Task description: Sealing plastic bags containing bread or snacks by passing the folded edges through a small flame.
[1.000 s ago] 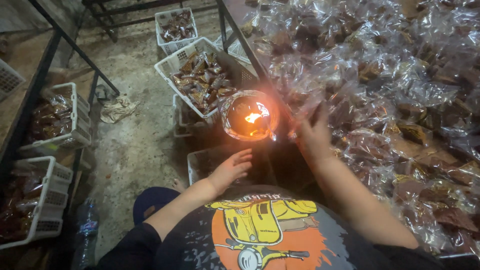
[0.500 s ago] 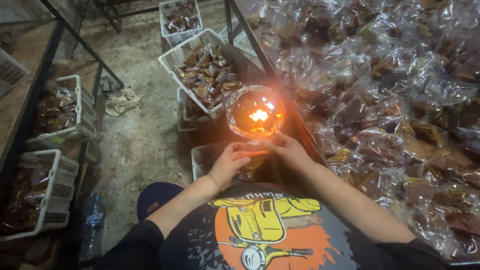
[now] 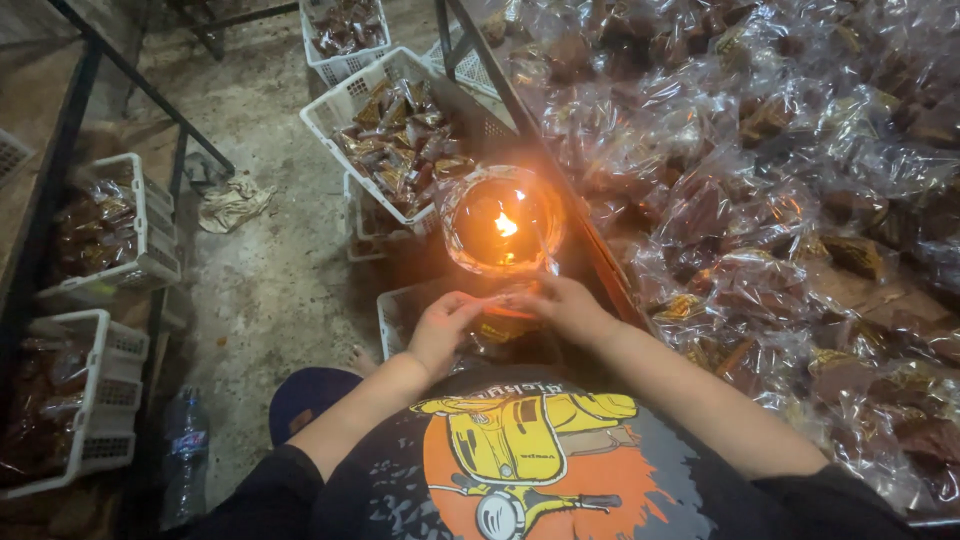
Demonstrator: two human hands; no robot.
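Sealing step: left hand (image 3: 440,325) and right hand (image 3: 565,305) pinch a clear snack packet (image 3: 500,322) together, just below the lamp flame (image 3: 505,225); next needs its edge raised steadily.

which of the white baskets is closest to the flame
The tilted white basket heaped with brown wrapped snacks, just up-left of the glass jar holding the flame. The other baskets sit farther off, on the left rack and at the top.

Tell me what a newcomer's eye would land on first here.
The bright flame inside a glass jar at centre glows orange. Just below it, the left hand and right hand meet over a small packet. A heap of clear-wrapped brown snacks fills the right side.
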